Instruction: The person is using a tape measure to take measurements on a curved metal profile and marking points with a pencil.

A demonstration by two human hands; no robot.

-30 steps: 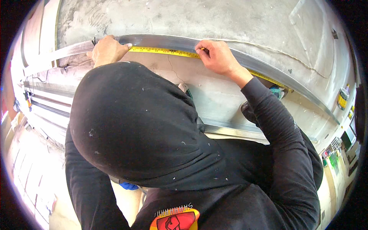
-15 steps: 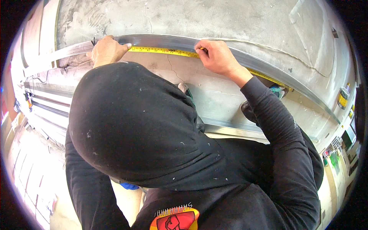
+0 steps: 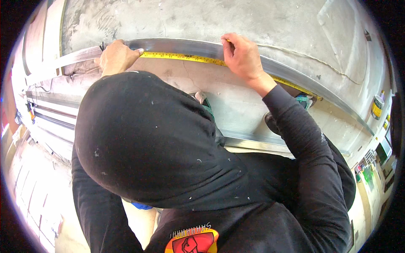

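Note:
A long metal channel (image 3: 177, 44) runs across the upper part of the view, curving with the lens. Along its near edge lies a yellow tape measure blade (image 3: 181, 56), extended to the right beneath my right wrist. My left hand (image 3: 116, 57) is closed over the channel, its thumb at the left visible end of the blade. Just above the channel, my right hand (image 3: 245, 61) is closed in a pinch around a thin pencil (image 3: 228, 40), only a short yellowish bit of which shows. Black hood fabric (image 3: 143, 135) fills the middle and hides my left forearm.
Grey concrete floor (image 3: 253, 19) with a thin pale cord (image 3: 312, 57) lies beyond the channel. More metal profiles (image 3: 253, 141) lie on the near side and at left. Shoes (image 3: 272, 122) show below the channel. A yellow-labelled can (image 3: 377, 107) stands at far right.
My right hand has lifted slightly, up and away from the channel's edge, with the pencil still pinched. My left hand, the channel and the tape blade have stayed in place.

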